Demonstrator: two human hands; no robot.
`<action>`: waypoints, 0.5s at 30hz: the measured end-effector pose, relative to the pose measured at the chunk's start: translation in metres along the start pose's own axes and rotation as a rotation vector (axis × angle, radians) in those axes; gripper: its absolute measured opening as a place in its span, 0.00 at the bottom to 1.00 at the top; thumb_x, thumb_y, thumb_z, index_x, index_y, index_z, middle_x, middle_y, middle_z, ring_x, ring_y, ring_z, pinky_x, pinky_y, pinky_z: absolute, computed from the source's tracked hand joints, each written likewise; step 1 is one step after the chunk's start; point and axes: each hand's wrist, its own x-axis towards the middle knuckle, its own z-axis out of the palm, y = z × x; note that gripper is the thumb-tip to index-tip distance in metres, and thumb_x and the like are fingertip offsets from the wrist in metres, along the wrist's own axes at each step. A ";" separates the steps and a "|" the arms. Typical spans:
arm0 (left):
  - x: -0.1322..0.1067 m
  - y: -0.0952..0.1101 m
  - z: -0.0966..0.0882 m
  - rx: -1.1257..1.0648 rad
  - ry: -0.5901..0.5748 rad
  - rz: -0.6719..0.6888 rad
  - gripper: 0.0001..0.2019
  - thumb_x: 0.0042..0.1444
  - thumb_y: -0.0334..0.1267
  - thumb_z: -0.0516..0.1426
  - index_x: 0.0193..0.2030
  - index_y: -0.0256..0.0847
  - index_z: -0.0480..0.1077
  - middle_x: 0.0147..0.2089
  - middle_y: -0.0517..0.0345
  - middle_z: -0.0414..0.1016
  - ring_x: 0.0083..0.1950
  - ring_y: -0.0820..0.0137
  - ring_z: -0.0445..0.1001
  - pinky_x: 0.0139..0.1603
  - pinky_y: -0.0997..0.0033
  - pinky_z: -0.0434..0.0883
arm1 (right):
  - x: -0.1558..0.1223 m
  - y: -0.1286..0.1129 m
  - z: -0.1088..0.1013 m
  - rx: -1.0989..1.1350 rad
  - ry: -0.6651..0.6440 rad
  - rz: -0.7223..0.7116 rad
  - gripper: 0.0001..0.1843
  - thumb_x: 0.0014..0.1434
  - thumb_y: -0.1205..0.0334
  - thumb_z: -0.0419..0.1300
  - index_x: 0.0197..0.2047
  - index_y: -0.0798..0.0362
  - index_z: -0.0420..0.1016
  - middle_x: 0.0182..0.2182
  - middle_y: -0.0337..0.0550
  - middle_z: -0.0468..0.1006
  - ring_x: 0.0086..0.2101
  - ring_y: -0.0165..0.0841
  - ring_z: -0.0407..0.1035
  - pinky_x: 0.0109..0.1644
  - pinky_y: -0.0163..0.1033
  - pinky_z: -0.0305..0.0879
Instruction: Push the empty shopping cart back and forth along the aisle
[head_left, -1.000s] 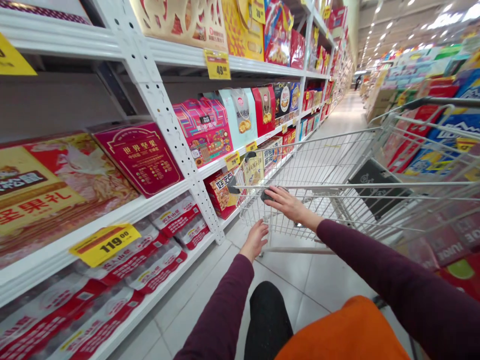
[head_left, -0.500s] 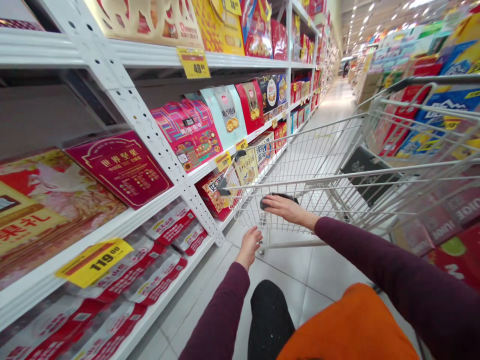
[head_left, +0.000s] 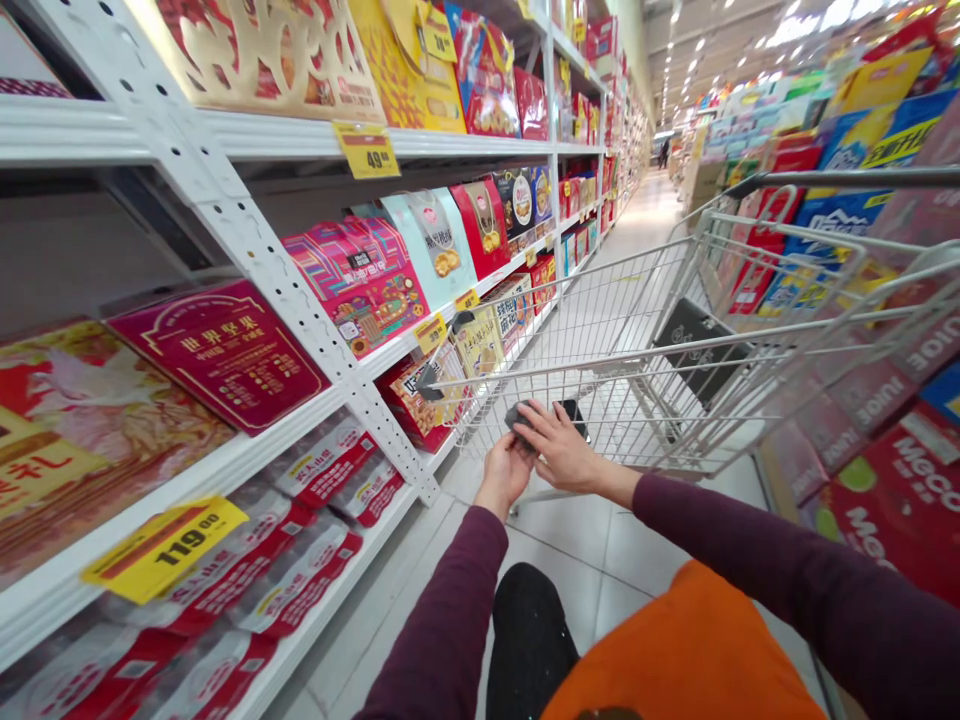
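My right hand (head_left: 559, 450) is closed over a small dark flat object (head_left: 519, 414), perhaps a phone, just in front of the near rim of a wire shopping cart (head_left: 637, 358). My left hand (head_left: 504, 470) is raised beside it, its fingers curled against the object's lower left end. Both sleeves are dark purple. Most of the object is hidden under my right fingers.
White store shelves (head_left: 247, 135) run along the left, with red and gold gift boxes (head_left: 221, 350) and yellow price tags (head_left: 161, 548). A black item (head_left: 697, 335) lies in the cart. Stacked cartons (head_left: 877, 440) line the right. The tiled aisle (head_left: 645, 215) stretches ahead.
My left hand has risen from low by the floor to meet my right hand at the dark object. The view has shifted a little toward the cart.
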 end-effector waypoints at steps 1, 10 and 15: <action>-0.002 0.001 0.000 0.003 0.008 -0.030 0.06 0.52 0.33 0.52 0.26 0.40 0.67 0.24 0.61 0.70 0.28 0.74 0.68 0.37 0.71 0.67 | -0.003 0.001 -0.002 -0.059 -0.060 -0.052 0.29 0.52 0.67 0.55 0.59 0.58 0.62 0.64 0.58 0.54 0.64 0.49 0.42 0.62 0.65 0.43; -0.005 0.009 0.002 0.178 0.059 -0.094 0.04 0.52 0.36 0.54 0.32 0.41 0.70 0.42 0.57 0.76 0.47 0.69 0.70 0.52 0.62 0.59 | 0.019 0.048 -0.009 -0.230 -0.031 -0.304 0.19 0.62 0.73 0.47 0.53 0.55 0.69 0.58 0.50 0.66 0.62 0.39 0.52 0.60 0.51 0.58; -0.016 0.011 -0.019 0.341 0.090 -0.138 0.13 0.54 0.39 0.52 0.46 0.44 0.68 0.63 0.52 0.63 0.60 0.65 0.64 0.58 0.60 0.57 | 0.036 0.070 -0.007 -0.326 0.020 -0.377 0.21 0.61 0.74 0.49 0.55 0.54 0.67 0.59 0.47 0.65 0.63 0.39 0.49 0.64 0.55 0.51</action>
